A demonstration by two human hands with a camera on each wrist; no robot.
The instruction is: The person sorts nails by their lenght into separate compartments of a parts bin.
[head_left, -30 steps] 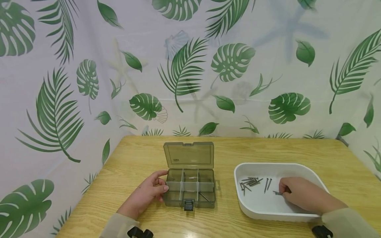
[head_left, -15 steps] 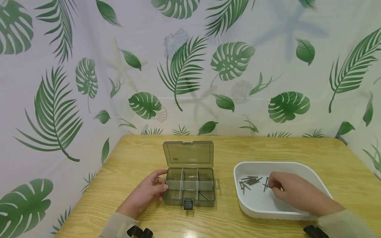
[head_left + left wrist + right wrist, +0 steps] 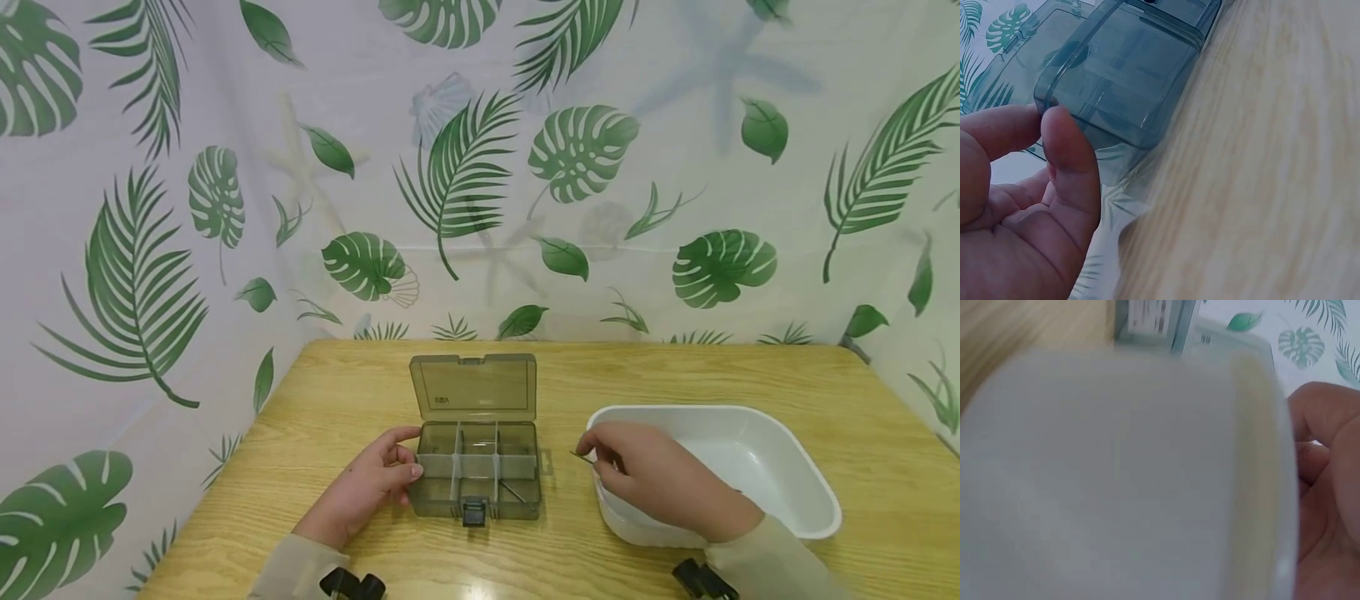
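A smoky clear compartment box (image 3: pixel 437 503) stands on the table, its lid (image 3: pixel 476 390) raised at the back. My left hand (image 3: pixel 371 477) holds its left side, with thumb and index finger at the wall; the left wrist view shows these fingertips at a corner of the box. One thin metal screw (image 3: pixel 514 493) lies slanted in the front right compartment. My right hand (image 3: pixel 652 475) pinches another thin screw (image 3: pixel 581 457) between thumb and fingers, over the left rim of a white tray (image 3: pixel 757 454). That hand and forearm hide the tray's left part.
The wooden table (image 3: pixel 345 383) carries the box left of centre and the tray on the right, with a gap between them. A leaf-patterned cloth (image 3: pixel 480 208) hangs behind and at the sides. In the right wrist view, the tray's pale wall (image 3: pixel 1116 475) fills most of the picture.
My right hand has picked a screw from the tray and moved left with it, from the tray's middle to its left rim. The left hand and the box have stayed in place.
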